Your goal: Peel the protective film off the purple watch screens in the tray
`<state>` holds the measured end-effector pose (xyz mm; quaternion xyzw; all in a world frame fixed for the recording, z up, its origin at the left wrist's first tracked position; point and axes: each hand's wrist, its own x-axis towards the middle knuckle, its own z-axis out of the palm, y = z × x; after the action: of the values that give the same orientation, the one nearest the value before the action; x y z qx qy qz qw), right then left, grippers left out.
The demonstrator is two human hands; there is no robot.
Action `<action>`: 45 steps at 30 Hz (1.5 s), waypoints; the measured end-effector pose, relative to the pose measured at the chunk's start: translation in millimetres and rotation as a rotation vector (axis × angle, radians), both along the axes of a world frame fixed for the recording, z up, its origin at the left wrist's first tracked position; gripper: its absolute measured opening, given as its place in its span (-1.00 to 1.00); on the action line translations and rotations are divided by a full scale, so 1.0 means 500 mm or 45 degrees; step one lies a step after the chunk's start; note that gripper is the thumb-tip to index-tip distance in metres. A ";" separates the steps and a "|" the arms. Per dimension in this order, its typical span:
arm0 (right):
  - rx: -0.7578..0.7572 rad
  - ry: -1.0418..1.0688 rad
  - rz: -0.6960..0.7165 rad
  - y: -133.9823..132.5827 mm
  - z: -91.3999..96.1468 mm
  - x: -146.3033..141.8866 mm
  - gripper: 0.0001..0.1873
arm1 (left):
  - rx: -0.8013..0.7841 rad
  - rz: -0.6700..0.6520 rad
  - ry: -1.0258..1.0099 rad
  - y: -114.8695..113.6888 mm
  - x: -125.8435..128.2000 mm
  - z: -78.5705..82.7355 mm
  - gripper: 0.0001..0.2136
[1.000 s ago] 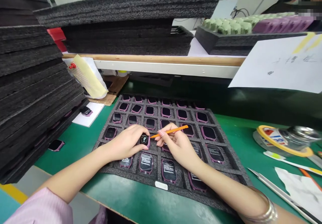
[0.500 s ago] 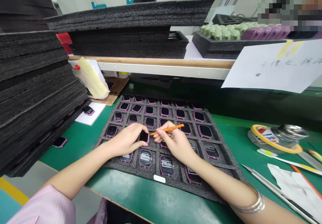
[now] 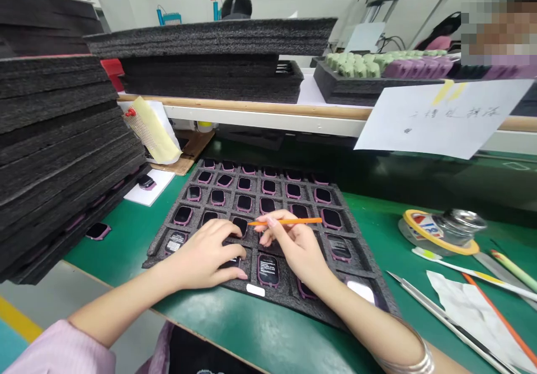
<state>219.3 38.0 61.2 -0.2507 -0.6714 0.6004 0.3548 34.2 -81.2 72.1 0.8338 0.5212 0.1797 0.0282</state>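
A black foam tray [image 3: 197,262] on the bench holds rows of purple-framed smartwatches without straps. My left hand [image 3: 210,253] lies over the tray's front left, fingers apart. Its thumb and index finger straddle a front-row smartwatch [image 3: 232,262] that sits in its pocket, mostly covered by the hand. Just beyond the fingertips lies another smartwatch [image 3: 240,226] with a dark screen. My right hand [image 3: 296,245] grips a thin orange stick [image 3: 304,221] like a pen, its pointed end facing left beside that dark watch. Several front-row screens, such as this smartwatch [image 3: 268,270], show white text.
Tall stacks of black foam trays [image 3: 62,155] rise at the left. A shelf [image 3: 251,111] with more foam crosses the back. On the right are a tape roll [image 3: 438,233], glass jar [image 3: 464,223], toothbrush [image 3: 465,267], tweezers [image 3: 444,312] and crumpled paper [image 3: 465,312].
My left hand has let go of the dark-screened watch, which now rests in its pocket, and has shifted toward the front row. The orange stick has levelled out in my right hand.
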 end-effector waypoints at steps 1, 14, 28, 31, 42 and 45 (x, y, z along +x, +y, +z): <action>-0.010 -0.008 0.026 -0.007 -0.001 0.002 -0.56 | -0.004 0.018 -0.013 -0.007 -0.003 0.000 -0.68; -0.094 -0.070 0.270 -0.050 -0.025 -0.002 -0.60 | -0.024 0.095 -0.250 -0.045 -0.005 -0.019 -0.79; 0.194 -0.173 0.240 -0.051 -0.034 -0.001 -0.70 | -0.073 0.185 -0.346 -0.051 -0.002 -0.028 -0.65; 0.239 -0.191 0.247 -0.051 -0.035 0.001 -0.70 | -0.124 0.293 -0.368 -0.052 0.001 -0.027 -0.55; 0.207 -0.182 0.238 -0.052 -0.029 -0.004 -0.64 | -0.072 0.444 -0.025 -0.069 -0.025 -0.007 -0.60; 0.189 -0.162 0.186 -0.044 -0.026 -0.001 -0.62 | -0.082 0.420 0.005 -0.083 -0.045 -0.001 -0.63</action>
<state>218.6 15.9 48.2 -0.2118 -0.7516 0.5563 0.2844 11.8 -122.6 71.5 0.7359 0.6566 0.1635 0.0240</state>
